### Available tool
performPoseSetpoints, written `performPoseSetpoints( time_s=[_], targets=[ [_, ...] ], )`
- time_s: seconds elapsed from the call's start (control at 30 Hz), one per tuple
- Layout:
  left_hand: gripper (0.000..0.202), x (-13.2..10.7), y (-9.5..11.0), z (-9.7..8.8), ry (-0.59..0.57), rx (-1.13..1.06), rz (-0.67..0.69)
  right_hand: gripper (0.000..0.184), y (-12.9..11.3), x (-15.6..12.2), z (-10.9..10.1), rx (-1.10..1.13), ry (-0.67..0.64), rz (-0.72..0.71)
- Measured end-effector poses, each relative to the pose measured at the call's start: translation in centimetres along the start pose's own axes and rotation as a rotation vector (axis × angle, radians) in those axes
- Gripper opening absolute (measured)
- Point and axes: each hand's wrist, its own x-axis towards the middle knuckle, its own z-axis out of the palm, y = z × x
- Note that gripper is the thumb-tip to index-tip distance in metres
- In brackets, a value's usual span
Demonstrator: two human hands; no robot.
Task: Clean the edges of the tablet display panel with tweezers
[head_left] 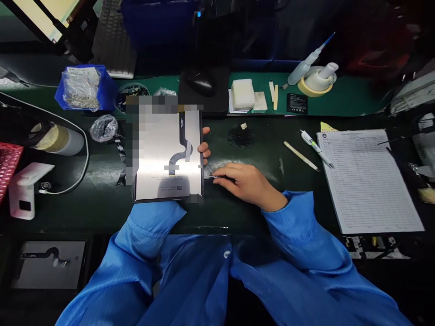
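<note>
A tablet display panel (152, 140), silvery side up, is held raised over the bench by my left hand (204, 147). My left fingers curl round its right edge, while the palm is hidden beneath. A dark and grey flex cable (184, 131) runs down the panel's back, with a strip of tape across it. My right hand (243, 181) is closed in a pinch on thin metal tweezers (211, 176). Their tip is at the panel's lower right edge; whether it touches cannot be made out. Parts of the panel's left and upper edges are blurred by blocks.
A second panel (50, 265) lies at lower left. Black scraps (240, 136) lie ahead of my right hand. To the right are a flat stick (301, 156), a pen (316, 148) and a form sheet (369, 181). A blue bin (107, 93) and a mouse (201, 83) stand behind.
</note>
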Motion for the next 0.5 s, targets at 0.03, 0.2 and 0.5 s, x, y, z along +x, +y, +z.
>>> performPoseSetpoints(
  time_s=[0.03,0.2,0.5],
  targets=[
    [0.056,0.02,0.05,-0.10,-0.006,0.009,-0.005,0.018,0.03,0.00,0.01,-0.014,-0.002,-0.006],
    [0.055,-0.14,0.03,0.05,-0.008,-0.003,0.004,0.018,-0.17,-0.08,-0.02,0.017,-0.001,0.016],
    [0.058,-0.41,-0.19,0.45,-0.015,-0.023,0.026,0.022,-0.08,-0.09,-0.06,-0.027,-0.018,0.010]
  ],
)
